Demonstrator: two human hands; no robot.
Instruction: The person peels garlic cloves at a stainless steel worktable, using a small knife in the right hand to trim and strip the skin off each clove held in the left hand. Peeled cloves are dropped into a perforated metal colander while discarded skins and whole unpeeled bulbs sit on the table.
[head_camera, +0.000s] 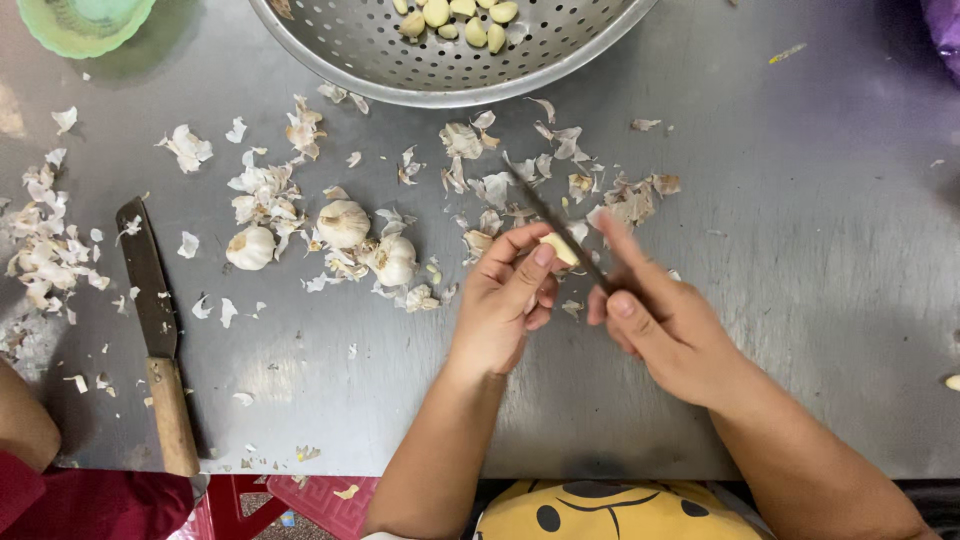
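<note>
My left hand pinches a pale garlic clove between thumb and fingers, just above the steel table. My right hand grips a thin dark knife, its blade laid across the clove and pointing up and left. Three whole garlic bulbs lie to the left: one, one and one. A perforated metal colander at the top edge holds several peeled cloves.
Garlic skins are scattered over the table's left and middle. A second knife with a wooden handle lies at the left. A green bowl sits top left. Another person's arm shows at the lower left edge.
</note>
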